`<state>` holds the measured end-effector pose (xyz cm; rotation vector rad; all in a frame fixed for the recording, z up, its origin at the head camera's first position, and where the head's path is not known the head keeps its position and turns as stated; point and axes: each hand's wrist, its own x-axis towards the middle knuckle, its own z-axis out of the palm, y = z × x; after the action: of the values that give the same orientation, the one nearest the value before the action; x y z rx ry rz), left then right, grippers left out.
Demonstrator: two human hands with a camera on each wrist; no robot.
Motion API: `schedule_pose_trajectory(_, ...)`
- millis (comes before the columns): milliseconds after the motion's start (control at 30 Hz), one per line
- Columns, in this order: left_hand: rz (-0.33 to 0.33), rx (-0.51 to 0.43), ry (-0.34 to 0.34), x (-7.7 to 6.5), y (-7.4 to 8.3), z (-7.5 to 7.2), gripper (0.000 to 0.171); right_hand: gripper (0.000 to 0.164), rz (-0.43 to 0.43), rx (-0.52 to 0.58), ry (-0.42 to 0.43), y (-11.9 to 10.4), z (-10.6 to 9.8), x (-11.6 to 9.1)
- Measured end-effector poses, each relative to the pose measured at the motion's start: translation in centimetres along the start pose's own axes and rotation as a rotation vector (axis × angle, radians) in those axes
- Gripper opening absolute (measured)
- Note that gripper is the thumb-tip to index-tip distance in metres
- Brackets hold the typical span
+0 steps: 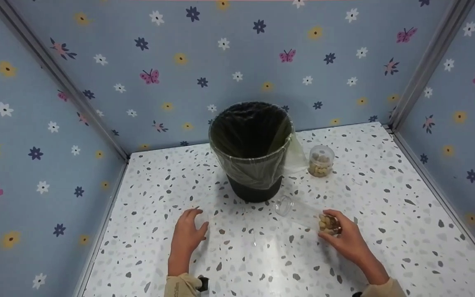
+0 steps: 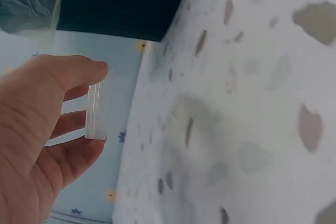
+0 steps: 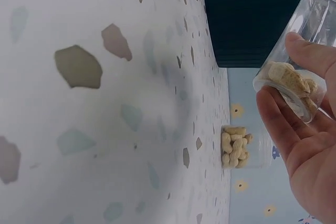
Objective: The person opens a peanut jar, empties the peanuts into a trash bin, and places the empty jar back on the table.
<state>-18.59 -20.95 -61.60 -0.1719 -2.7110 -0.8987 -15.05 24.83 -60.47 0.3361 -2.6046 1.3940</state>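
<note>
Left grip [image 2: 31,121] pinches lid [image 2: 97,111], clearest in wrist view.

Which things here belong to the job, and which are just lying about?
Likely the job's:
- clear jar, tilted in the right hand
- peanuts inside it
- clear lid-like piece in the left hand

Perhaps just standing by:
- lined bin
- second peanut jar

Blue floral walls [image 1: 245,57], speckled white tabletop [image 1: 258,255]

Booth-like enclosure [image 1: 19,156], blue flower-and-butterfly panels [image 1: 254,62], grey corner strips [image 1: 429,62], speckled white tabletop [image 1: 254,268]
</note>
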Motion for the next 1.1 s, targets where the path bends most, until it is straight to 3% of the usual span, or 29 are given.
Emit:
schedule_pose_trajectory(333,-0.116,-0.011,-0.043,-0.4,-2.0,0.2,0.033,0.064,-0.023,-0.016,0.009,0.1,0.3,0.0)
schedule_pose_trajectory(667,-0.129,-0.04,-0.081,-0.5,-2.5,1.7,0.031,0.064,0.02,0.024,0.008,0.1,0.9,-0.7)
schedule_pose_trajectory(933,-0.208,-0.038,-0.104,-1.0,-3.3,2.4,0.054,0.064,0.022,0.03,0.006,0.3,1.7,-1.2)
schedule_pose_trajectory(1100,-0.21,-0.075,-0.098,-0.9,-3.4,2.7,0.061,0.063,0.037,0.053,0.01,0.3,1.8,-1.4)
